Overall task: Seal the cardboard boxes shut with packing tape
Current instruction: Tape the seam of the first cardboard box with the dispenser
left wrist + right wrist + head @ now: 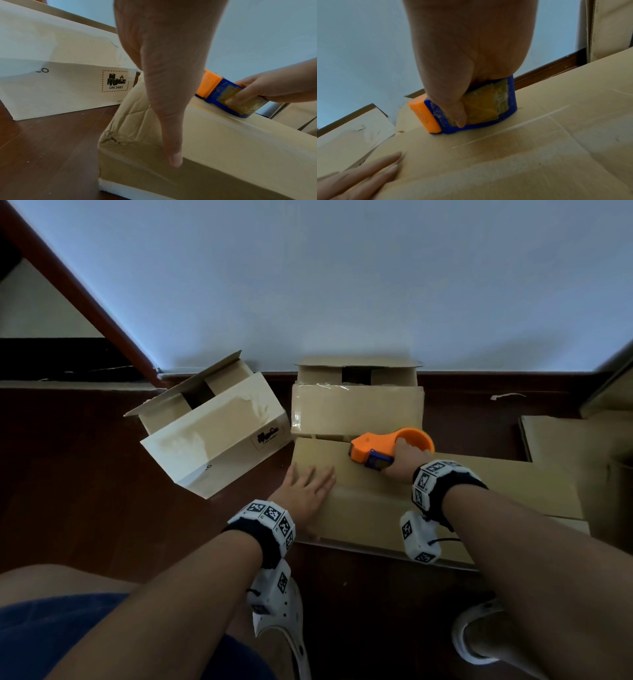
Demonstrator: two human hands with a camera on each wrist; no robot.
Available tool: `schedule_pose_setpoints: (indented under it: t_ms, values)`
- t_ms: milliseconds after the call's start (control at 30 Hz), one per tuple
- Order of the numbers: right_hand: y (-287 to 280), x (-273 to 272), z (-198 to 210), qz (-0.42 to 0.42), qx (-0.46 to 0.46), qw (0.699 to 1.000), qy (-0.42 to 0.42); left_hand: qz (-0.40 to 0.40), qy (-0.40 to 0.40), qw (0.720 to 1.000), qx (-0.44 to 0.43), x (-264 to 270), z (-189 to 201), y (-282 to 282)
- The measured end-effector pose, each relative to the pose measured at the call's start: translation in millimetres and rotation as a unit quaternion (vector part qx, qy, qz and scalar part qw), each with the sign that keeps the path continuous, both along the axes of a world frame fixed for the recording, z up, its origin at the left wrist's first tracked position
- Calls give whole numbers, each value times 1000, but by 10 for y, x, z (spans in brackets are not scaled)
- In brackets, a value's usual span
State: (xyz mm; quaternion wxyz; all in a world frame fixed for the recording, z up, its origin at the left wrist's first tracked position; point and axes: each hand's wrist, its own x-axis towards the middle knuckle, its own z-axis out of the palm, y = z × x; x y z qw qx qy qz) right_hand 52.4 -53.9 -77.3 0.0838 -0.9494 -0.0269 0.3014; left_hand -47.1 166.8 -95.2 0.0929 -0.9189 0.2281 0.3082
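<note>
On the floor, the left hand [306, 488] lies flat, fingers spread, on the long cardboard box [376, 508] to steady it, apparently, while the right hand [407, 455] fingers grip the orange tape dispenser [373, 447] pressed on its far top edge.

Long brown box [428, 498] lies flat, flaps closed; orange-and-blue tape dispenser [380, 448] sits on its far edge.
</note>
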Motion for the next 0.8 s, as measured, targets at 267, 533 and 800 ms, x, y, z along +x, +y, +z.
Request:
schedule_pose_setpoints:
  t_ms: [267,533,800]
  values:
    - [-37,-62,-20,8,9,1000,-15,7,51,998,-32,-19,9,41]
    - [-13,-97,-69,20,-10,999,-34,-19,65,996,-64,54,-5,76]
    - [-22,0,-36,29,-4,1000,-6,-31,73,995,-61,28,-37,62]
